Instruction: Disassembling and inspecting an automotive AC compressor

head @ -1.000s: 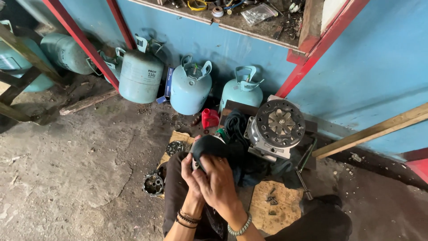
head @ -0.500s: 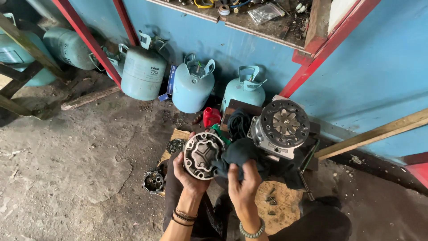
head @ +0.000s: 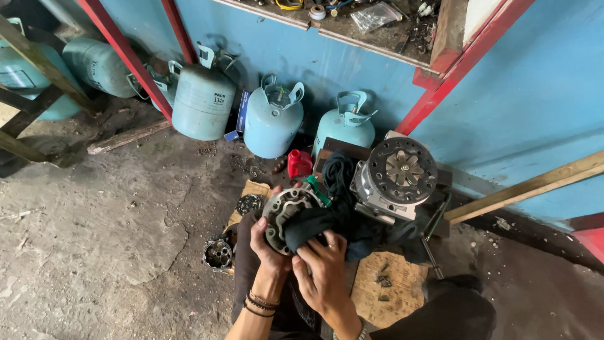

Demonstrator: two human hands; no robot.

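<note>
Round grey metal housing [head: 284, 215]: at six o'clock, over your lap.
Left hand [head: 264, 242]: you cupped its lower rim.
Right hand [head: 324, 264]: fingers pinched the dark rag [head: 318, 220] against it.
Risk: a greasy rim could have slipped your grip, dropping onto the wooden board [head: 384, 291].

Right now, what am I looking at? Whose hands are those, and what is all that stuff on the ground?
The camera sits on a person's head and looks down, so the two hands are that person's own. The left hand holds a round grey metal machine part. The right hand presses a dark cloth against it. Beside them stands a bigger grey metal machine with a round slotted face. Three light blue gas cylinders lean on the blue wall. A smaller round metal piece lies on the dirty concrete floor.
</note>
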